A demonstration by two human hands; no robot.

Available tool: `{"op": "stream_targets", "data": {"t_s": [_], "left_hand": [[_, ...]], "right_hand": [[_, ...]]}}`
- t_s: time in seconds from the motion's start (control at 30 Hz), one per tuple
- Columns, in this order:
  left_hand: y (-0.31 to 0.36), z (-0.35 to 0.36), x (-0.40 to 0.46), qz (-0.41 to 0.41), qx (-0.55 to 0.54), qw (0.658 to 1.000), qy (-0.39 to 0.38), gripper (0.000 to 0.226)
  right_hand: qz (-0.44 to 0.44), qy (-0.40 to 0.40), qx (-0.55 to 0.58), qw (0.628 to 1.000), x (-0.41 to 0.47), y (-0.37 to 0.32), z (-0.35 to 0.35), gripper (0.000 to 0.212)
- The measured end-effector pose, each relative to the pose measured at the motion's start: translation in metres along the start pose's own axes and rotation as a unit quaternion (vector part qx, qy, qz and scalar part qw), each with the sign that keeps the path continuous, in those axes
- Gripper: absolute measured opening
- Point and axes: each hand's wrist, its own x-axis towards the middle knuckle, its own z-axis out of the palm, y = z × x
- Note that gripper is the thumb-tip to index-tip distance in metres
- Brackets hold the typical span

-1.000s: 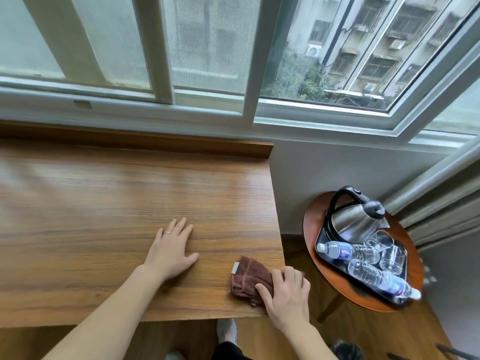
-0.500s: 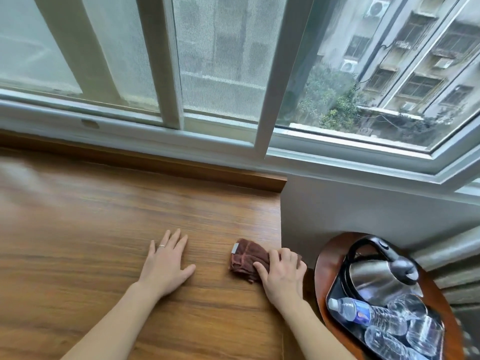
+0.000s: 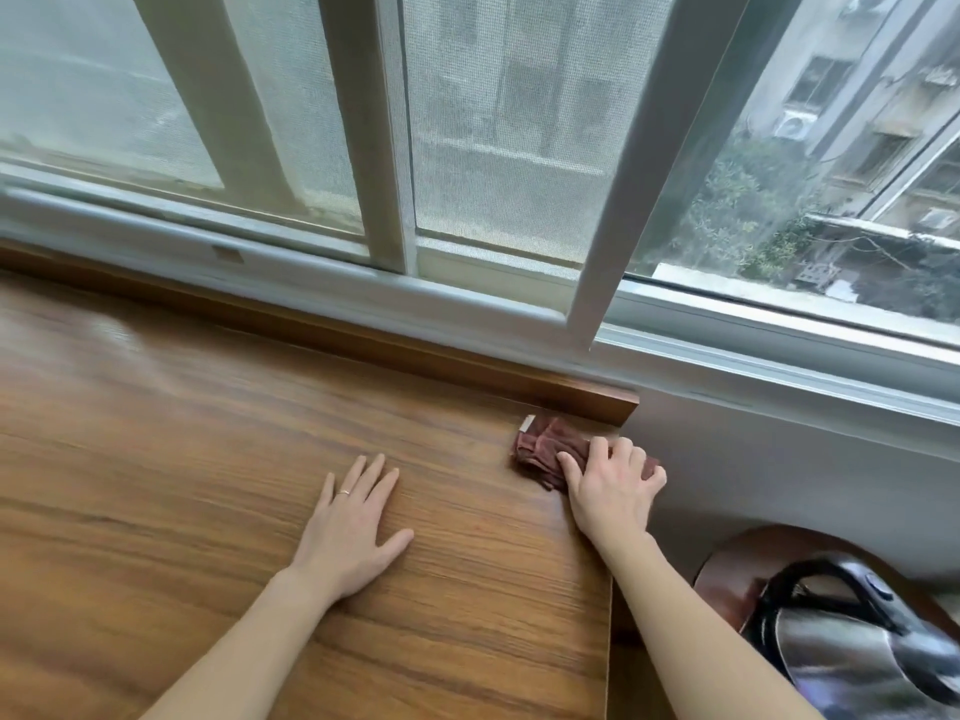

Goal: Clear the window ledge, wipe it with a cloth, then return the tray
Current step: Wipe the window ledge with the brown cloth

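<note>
A folded dark red cloth (image 3: 543, 447) with a small white label lies at the far right corner of the wooden window ledge (image 3: 208, 459), close to its raised back strip. My right hand (image 3: 610, 485) presses down on the cloth, fingers curled over its near part. My left hand (image 3: 353, 527) lies flat on the ledge with fingers spread, a ring on one finger, holding nothing. The tray is out of sight; only the steel kettle (image 3: 852, 646) that stood on it shows at the lower right.
A round wooden side table (image 3: 727, 569) stands lower, right of the ledge, carrying the kettle. A white window frame (image 3: 613, 210) and sill run behind the ledge. A grey wall (image 3: 779, 459) drops below the window on the right.
My right hand has pushed the cloth away from me along the ledge's right edge, from the front corner to the back corner. The left hand stays flat. The view has tilted up and left.
</note>
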Motion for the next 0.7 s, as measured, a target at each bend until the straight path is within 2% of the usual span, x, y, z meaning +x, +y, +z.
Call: {"op": "stream_targets", "data": {"t_s": [0.2,0.33,0.43,0.7], "left_hand": [[-0.030,-0.010,0.015,-0.032,-0.002,0.999,-0.007,0.099],[-0.051,-0.015,0.023,-0.019,0.002,1.000,-0.004,0.098],[-0.068,-0.020,0.030,-0.006,0.012,1.000,-0.012,0.098],[-0.136,-0.035,0.037,0.005,0.017,1.000,-0.018,0.100]], "right_hand": [[0.005,0.001,-0.014,1.000,0.013,-0.008,0.005,0.055],[0.025,-0.005,-0.028,0.999,0.021,-0.021,0.009,0.043],[0.034,-0.008,-0.034,0.999,0.022,-0.035,0.011,0.042],[0.010,-0.002,-0.005,1.000,0.022,-0.137,0.013,0.050]]}}
